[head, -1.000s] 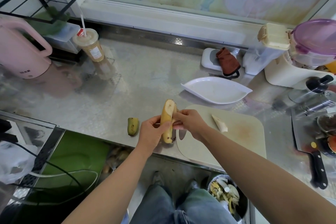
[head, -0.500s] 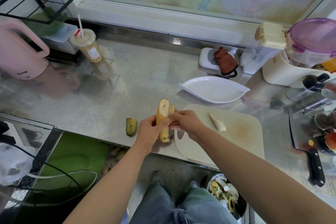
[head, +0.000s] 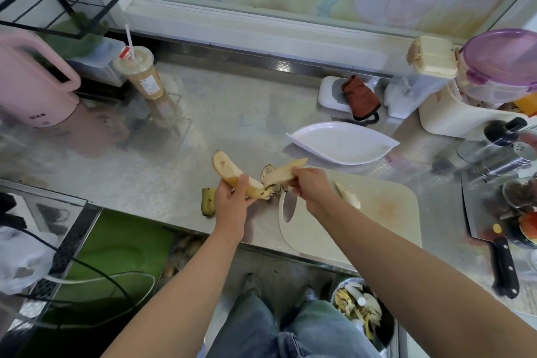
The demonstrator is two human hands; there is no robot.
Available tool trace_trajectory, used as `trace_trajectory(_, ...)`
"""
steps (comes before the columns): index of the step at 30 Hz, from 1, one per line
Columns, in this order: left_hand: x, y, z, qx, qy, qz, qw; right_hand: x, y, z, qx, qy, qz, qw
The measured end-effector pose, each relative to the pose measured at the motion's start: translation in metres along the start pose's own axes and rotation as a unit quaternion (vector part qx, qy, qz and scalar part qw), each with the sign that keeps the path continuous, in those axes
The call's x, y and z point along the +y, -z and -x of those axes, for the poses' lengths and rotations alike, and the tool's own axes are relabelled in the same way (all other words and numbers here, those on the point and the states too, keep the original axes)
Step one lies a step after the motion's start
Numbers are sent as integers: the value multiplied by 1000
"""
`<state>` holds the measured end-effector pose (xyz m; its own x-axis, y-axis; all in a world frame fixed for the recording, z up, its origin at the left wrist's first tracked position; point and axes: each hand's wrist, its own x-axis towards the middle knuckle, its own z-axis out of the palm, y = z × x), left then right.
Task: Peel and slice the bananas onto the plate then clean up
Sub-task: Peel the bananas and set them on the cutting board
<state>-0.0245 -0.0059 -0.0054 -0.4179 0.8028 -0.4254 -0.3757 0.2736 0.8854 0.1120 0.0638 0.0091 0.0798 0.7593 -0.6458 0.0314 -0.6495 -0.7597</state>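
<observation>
- Gripping banana (head: 226, 167) low in curled left hand (head: 232, 203); avoid squeezing flesh.
- Pinching peel strip (head: 283, 173) with right hand (head: 308, 186); pull down toward stem, smoothly.
- Then peel into bin (head: 360, 308).

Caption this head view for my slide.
Left hand holds a banana, right hand pulls back its peel near a white plate.
</observation>
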Motion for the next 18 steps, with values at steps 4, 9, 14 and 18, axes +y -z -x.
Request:
trace_trajectory(4, 5, -3, 0, 25, -5, 32, 999, -5, 4, -4, 9, -45, -23, 999)
trace_trajectory(9, 3, -5, 4, 36, 7, 81, 996, -4, 2, -7, 28, -91, -48, 994)
trace_trajectory(14, 8, 2, 2, -50, -12, 6, 999, -8, 6, -4, 68, 69, 149, 984)
trace_trajectory(18, 12, 0, 3, -137, 24, 13, 990, -28, -2, 8, -70, 208, 143, 965)
